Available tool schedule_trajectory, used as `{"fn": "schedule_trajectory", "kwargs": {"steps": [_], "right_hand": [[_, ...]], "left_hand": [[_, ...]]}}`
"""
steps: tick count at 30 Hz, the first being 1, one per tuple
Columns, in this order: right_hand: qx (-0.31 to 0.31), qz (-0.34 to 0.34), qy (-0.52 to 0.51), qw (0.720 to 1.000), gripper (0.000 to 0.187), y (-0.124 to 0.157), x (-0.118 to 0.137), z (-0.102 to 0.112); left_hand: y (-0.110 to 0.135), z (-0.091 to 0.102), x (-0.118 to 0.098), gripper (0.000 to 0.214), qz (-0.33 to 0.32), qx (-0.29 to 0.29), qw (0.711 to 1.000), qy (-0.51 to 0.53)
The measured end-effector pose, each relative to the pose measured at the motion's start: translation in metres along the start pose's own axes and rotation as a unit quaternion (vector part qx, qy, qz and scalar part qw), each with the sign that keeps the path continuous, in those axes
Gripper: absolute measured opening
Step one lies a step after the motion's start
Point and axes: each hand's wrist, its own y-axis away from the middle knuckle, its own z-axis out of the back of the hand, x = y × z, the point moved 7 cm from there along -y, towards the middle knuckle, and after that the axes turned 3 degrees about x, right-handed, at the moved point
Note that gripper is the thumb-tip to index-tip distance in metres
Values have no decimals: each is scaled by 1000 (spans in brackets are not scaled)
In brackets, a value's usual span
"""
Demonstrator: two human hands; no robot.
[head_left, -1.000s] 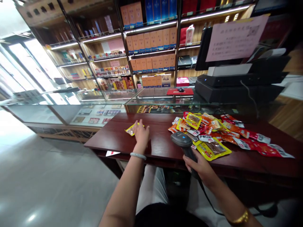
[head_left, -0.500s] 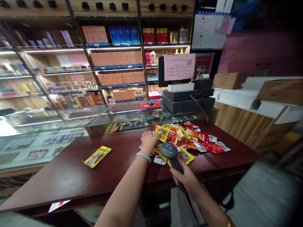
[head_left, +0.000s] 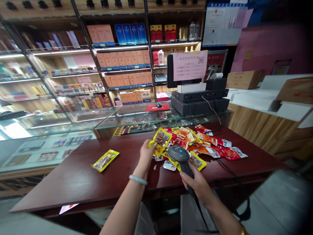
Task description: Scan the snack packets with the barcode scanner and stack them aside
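Note:
My left hand [head_left: 146,153], with a pale bangle at the wrist, pinches a yellow-edged snack packet [head_left: 162,138] by its lower left side, raised at the left of the pile. Brown pieces show through its clear window. My right hand [head_left: 195,180] is wrapped round the handle of a black barcode scanner [head_left: 179,154], whose head points forward over the near side of the pile. Beneath and beyond lies a heap of red, orange and yellow snack packets [head_left: 204,139]. A single yellow snack packet [head_left: 105,160] lies apart on the left of the table.
The dark red wooden table [head_left: 80,182] borders a glass display counter [head_left: 107,121]. Behind the pile stand a cash register [head_left: 199,102] and a monitor with a pink notice [head_left: 190,66]. A black cable [head_left: 230,168] runs off the table's right side.
My left hand has drawn a yellow snack packet up and leftward out of the pile. The scanner stays in my right hand at nearly the same place. The view has shifted slightly.

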Motion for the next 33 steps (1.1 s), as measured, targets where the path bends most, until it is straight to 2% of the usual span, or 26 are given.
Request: {"fn": "schedule_trajectory", "kwargs": {"steps": [4, 7, 10, 13, 19, 24, 29, 33], "right_hand": [[17, 11, 12, 1000, 57, -3, 0, -25], [44, 27, 20, 998, 53, -9, -9, -52], [87, 22, 29, 996, 53, -11, -14, -82], [114, 5, 27, 993, 53, -8, -9, -106], [143, 1, 47, 989, 44, -7, -7, -128], [131, 1, 44, 990, 51, -9, -21, -131], [125, -2, 69, 990, 55, -9, -24, -134], [116, 3, 60, 991, 53, -7, -26, -129]], "left_hand": [[34, 61, 21, 36, 52, -45, 996, 55], [59, 98, 36, 42, 90, -83, 986, 115], [79, 126, 47, 42, 100, -112, 979, 136], [92, 145, 54, 41, 102, -129, 976, 143], [104, 167, 66, 36, 121, -147, 973, 131], [110, 170, 66, 29, 139, -144, 973, 113], [117, 169, 60, 16, 141, -147, 974, 101], [110, 182, 55, 15, 134, -179, 972, 77]]}}
